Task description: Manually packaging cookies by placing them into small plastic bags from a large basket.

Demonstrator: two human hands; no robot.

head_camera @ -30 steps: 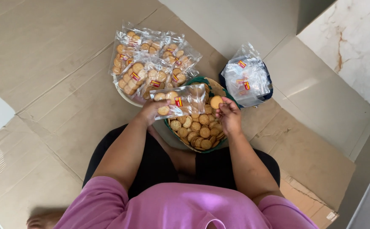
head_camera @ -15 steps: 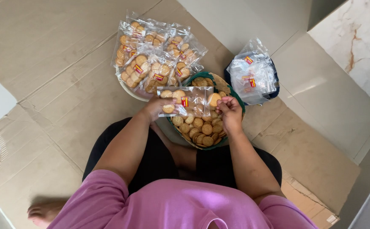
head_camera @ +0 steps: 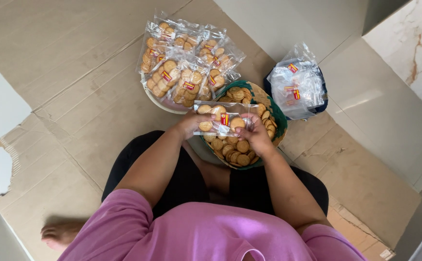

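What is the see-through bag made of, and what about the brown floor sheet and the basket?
The bag, held by the left hand and right hand, looks like thin clear plastic: glossy, crinkled, cookies showing through. The floor sheet looks like matte brown cardboard, with creases and a torn corrugated edge. The basket seems woven, maybe straw or plastic strips; hard to tell.

Pink-purple short-sleeved shirt, black trousers, bare foot.
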